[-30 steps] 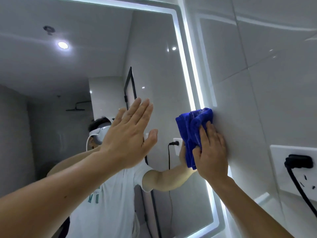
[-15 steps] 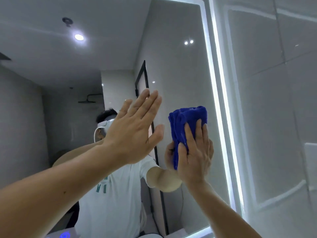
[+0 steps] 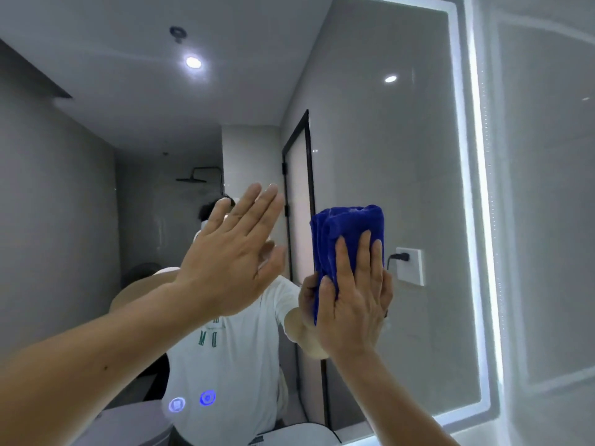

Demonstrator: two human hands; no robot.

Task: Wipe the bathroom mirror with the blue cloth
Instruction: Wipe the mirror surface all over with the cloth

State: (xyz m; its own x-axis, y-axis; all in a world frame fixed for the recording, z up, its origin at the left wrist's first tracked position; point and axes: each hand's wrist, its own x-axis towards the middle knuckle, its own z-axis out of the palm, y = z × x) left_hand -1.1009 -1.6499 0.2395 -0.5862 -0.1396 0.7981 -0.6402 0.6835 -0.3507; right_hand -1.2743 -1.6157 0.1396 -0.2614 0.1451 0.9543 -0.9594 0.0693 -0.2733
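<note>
The bathroom mirror (image 3: 402,162) fills most of the view, framed by a lit white strip along its top, right and bottom edges. A folded blue cloth (image 3: 346,233) lies flat against the glass right of centre. My right hand (image 3: 354,300) presses it to the mirror with straight fingers spread over its lower half. My left hand (image 3: 231,255) is raised in front of the glass to the left of the cloth, fingers straight and together, holding nothing. Whether it touches the glass is unclear.
A grey tiled wall (image 3: 547,220) runs beside the mirror on the right. Two glowing blue touch buttons (image 3: 193,401) sit low on the glass. The mirror reflects a person, a black-framed door and a wall socket.
My right hand has slid the blue cloth leftward from the mirror's lit right edge onto the glass. The view has shifted left with it. My left hand stays raised and flat.
</note>
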